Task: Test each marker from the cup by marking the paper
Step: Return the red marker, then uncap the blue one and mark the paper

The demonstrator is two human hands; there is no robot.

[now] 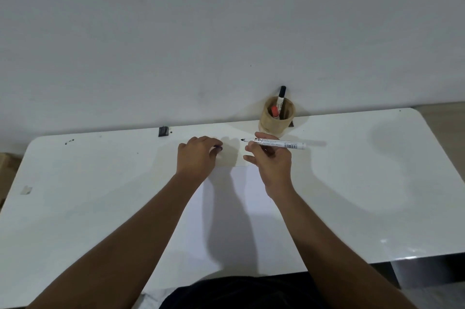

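My right hand (270,161) holds a white marker (276,144) level above the paper, its bare black tip pointing left. My left hand (198,155) is closed just left of that tip, with a small dark thing, seemingly the marker's cap, at its fingertips. A white sheet of paper (226,220) lies on the table under both forearms. A wooden cup (276,117) stands at the table's back edge, behind my right hand. It holds a black-capped marker (281,97) and a red-capped marker (275,110).
The white table (352,183) runs against a white wall. A small black clip (163,131) sits at the back edge, with dark specks to its left. A bit of tape (26,190) lies near the left edge. My dark lap shows below the front edge.
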